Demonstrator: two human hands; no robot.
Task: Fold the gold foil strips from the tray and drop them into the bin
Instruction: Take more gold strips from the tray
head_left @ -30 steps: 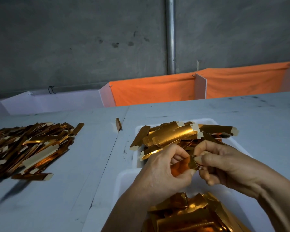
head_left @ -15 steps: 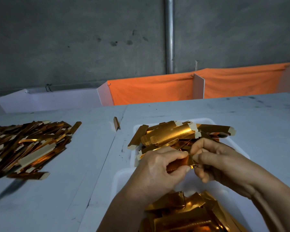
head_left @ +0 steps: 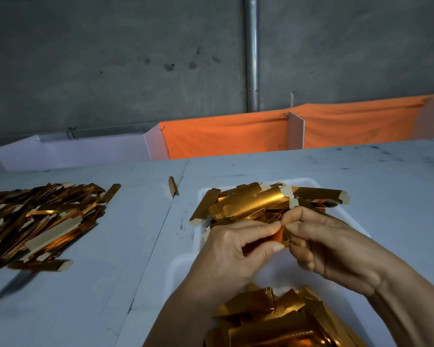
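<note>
Item, in my hands: one gold foil strip, pinched between my left hand and right hand, fingertips meeting over the white tray. Tray: unfolded strips heaped at its far end, several overhanging the far and left rims. White bin nearest me: folded pieces inside. Left of the seam: a loose pile of strips on the grey table, with open surface between pile and tray, and beyond the tray to the table's far edge

Strip pile left on table; tray right; bin before tray.
</note>
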